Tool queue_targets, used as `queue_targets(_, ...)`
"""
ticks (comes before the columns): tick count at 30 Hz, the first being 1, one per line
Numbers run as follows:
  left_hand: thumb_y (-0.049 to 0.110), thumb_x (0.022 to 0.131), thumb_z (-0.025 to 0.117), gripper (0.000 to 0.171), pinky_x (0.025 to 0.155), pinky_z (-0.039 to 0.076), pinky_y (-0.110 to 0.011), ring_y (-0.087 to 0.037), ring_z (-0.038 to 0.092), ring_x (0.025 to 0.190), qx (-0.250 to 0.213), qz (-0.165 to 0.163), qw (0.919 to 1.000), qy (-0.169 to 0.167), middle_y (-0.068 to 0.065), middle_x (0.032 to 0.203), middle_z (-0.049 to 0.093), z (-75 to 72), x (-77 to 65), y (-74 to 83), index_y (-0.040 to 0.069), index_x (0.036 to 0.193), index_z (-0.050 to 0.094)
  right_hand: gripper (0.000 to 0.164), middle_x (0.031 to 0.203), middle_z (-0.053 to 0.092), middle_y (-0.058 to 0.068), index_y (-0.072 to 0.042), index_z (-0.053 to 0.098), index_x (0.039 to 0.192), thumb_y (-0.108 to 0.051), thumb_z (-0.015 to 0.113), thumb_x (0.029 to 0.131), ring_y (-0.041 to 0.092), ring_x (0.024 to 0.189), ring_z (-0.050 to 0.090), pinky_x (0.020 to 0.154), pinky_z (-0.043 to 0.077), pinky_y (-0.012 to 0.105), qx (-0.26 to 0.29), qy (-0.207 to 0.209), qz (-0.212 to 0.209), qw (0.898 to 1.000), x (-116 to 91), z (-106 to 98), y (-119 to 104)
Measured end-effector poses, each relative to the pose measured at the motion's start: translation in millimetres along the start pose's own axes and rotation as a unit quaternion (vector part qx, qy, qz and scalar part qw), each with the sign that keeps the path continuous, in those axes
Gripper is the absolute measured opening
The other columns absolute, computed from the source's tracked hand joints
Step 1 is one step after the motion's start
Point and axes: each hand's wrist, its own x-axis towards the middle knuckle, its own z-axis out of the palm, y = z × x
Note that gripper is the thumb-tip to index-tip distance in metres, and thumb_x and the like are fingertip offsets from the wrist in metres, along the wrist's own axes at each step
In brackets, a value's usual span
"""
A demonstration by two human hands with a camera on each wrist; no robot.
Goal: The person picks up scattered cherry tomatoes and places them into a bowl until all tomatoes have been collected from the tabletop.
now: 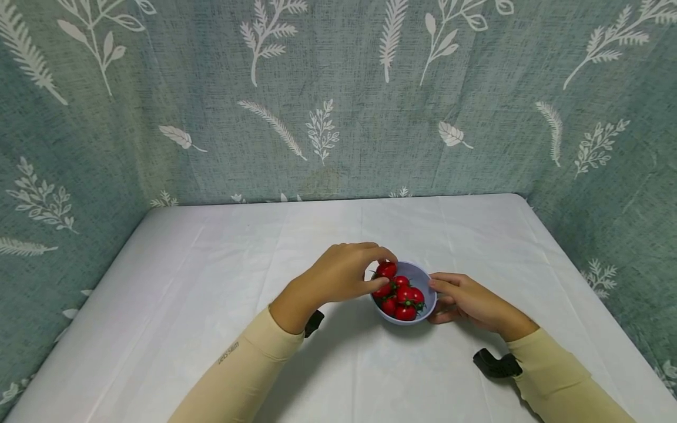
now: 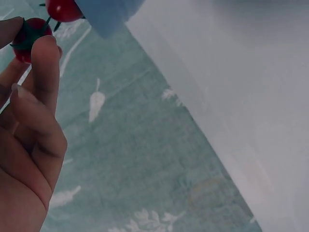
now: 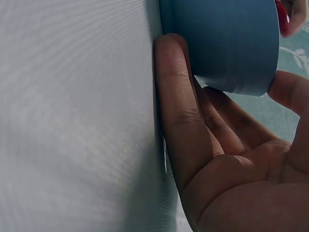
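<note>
A small blue-lavender bowl (image 1: 416,275) stands on the table, holding several red cherry tomatoes (image 1: 405,295) with green stems. My left hand (image 1: 346,271) reaches over the bowl's left rim and pinches one cherry tomato (image 2: 31,41) between thumb and fingertips. Another tomato (image 2: 63,8) shows by the bowl's edge in the left wrist view. At the bowl's right side, my right hand (image 1: 468,301) holds it, thumb at the rim and the other fingers low along the outer wall. In the right wrist view, the lowest finger lies along the tabletop beside the bowl (image 3: 227,43).
A white cloth covers the table (image 1: 211,270). Green-grey curtains (image 1: 338,117) with white leaf prints hang behind and at both sides. Black straps (image 1: 497,364) sit at the wrists, by the cream sleeves (image 1: 248,364).
</note>
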Motion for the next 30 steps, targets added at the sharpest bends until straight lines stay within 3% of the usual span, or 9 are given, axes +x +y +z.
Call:
queue_targets(7,0.034,0.092,0.072,0.04,0.076,0.051,-0.029,-0.008,0.063,0.081,0.004,-0.002,0.9997,-0.022,0.01,0.113,0.073,6.4,17.4,3.6,0.023,0.129,0.064,0.068,0.14,0.055,0.028,0.011,0.02,0.153,-0.032,0.045,0.107,0.019,0.096,0.073,0.081,0.06,0.036,0.003,-0.003,-0.002,1.0,-1,-1,-1)
queue_targets(10,0.034,0.092,0.072,0.036,0.083,0.053,-0.031,-0.007,0.067,0.093,0.009,-0.006,0.9996,-0.028,0.012,0.112,0.073,8.9,21.9,4.1,0.024,0.126,0.066,0.068,0.136,0.059,0.025,0.011,0.02,0.153,-0.032,0.045,0.107,0.02,0.095,0.073,0.081,0.06,0.035,0.004,-0.004,-0.003,1.0,0,-1,0)
queue_targets(30,0.036,0.094,0.067,0.03,0.093,0.053,-0.033,-0.008,0.065,0.11,-0.001,-0.022,0.9954,-0.094,0.012,0.118,0.071,25.9,39.4,3.8,0.027,0.123,0.07,0.068,0.14,0.055,0.027,0.013,0.021,0.152,-0.031,0.045,0.107,0.021,0.098,0.073,0.082,0.06,0.037,0.007,-0.01,-0.008,1.0,1,-5,4)
